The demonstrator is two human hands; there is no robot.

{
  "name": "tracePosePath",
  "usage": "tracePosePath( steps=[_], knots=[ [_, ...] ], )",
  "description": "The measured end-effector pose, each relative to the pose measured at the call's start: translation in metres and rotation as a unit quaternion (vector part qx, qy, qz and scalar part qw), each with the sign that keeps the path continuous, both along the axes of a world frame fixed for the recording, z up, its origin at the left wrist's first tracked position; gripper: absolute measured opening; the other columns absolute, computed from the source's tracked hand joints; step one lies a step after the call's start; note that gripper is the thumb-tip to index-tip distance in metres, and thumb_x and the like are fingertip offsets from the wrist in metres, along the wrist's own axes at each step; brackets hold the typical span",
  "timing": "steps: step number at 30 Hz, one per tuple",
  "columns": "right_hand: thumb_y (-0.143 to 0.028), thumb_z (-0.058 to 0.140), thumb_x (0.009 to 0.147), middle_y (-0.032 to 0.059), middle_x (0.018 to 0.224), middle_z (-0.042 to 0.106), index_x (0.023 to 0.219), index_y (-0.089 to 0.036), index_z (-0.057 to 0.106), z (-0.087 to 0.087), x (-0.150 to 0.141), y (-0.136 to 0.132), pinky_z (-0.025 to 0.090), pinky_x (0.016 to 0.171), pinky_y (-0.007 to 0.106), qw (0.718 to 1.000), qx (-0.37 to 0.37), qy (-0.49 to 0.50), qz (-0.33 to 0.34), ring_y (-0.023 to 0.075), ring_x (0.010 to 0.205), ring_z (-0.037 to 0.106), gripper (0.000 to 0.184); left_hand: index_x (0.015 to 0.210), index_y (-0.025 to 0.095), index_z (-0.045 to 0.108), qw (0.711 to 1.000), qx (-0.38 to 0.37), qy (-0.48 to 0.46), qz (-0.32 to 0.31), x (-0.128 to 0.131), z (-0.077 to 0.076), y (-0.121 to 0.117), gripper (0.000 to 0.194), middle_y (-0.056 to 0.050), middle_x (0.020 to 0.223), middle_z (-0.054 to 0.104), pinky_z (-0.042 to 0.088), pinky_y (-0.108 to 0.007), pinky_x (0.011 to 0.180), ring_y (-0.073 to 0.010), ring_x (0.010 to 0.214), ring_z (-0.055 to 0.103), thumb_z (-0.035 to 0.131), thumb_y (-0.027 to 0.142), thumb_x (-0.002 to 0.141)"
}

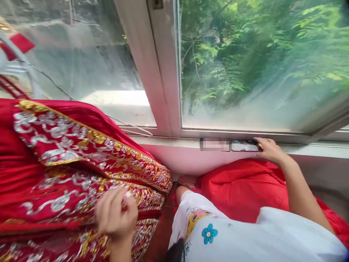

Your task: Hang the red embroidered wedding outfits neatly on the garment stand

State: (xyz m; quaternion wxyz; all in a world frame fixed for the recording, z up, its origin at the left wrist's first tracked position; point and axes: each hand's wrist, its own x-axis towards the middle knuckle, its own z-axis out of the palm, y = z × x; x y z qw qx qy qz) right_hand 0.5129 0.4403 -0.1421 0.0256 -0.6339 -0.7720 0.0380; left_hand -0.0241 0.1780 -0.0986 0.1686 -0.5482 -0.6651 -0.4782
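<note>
Visibility limits: cropped and masked items
Embroidered red garment (79, 182): cut off left and below. Panel (215, 144) beside smartphone (244, 146): pixelated.

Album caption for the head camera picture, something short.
Right hand at a phone on the windowsill, left hand over embroidered red cloth.

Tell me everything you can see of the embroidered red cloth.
The embroidered red cloth looks like soft fabric, thickly worked with silver flowers and scrolls and gold motifs, with a gold trim along an edge. Plain red stretches show too. It lies in layered folds below the window, cut off at the picture's left edge. The left hand is over it; contact is unclear.
</note>
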Motion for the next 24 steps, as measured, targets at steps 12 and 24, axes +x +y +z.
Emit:
tracePosePath(
  steps=[12, 24],
  knots=[
    [-0.013, 0.05, 0.059, 0.0126, 0.136, 0.045, 0.128, -0.02, 0.049, -0.042, -0.021, 0.033, 0.047, 0.086, 0.049, 0.994, 0.004, -0.099, 0.047, 0.0358, 0.123, 0.039, 0.069, 0.092, 0.023, 0.066, 0.979, -0.165, -0.115, -0.023, 0.043, -0.084, 0.013, 0.02, -0.008, 0.103, 0.065, 0.053, -0.038, 0.087, -0.022, 0.096, 0.063, 0.047, 0.027, 0.085],
    [-0.012, 0.05, 0.058, 0.0181, 0.119, 0.055, 0.104, -0.026, 0.056, -0.032, -0.029, 0.034, 0.042, 0.07, 0.048, 0.991, 0.032, -0.086, 0.101, 0.0387, 0.111, 0.048, 0.049, 0.096, 0.021, 0.065, 0.962, -0.2, -0.184, 0.007, 0.046, -0.107, -0.005, 0.023, -0.009, 0.106, 0.064, 0.054, -0.039, 0.088, -0.0229, 0.101, 0.063, 0.044, 0.029, 0.087]
  ],
)
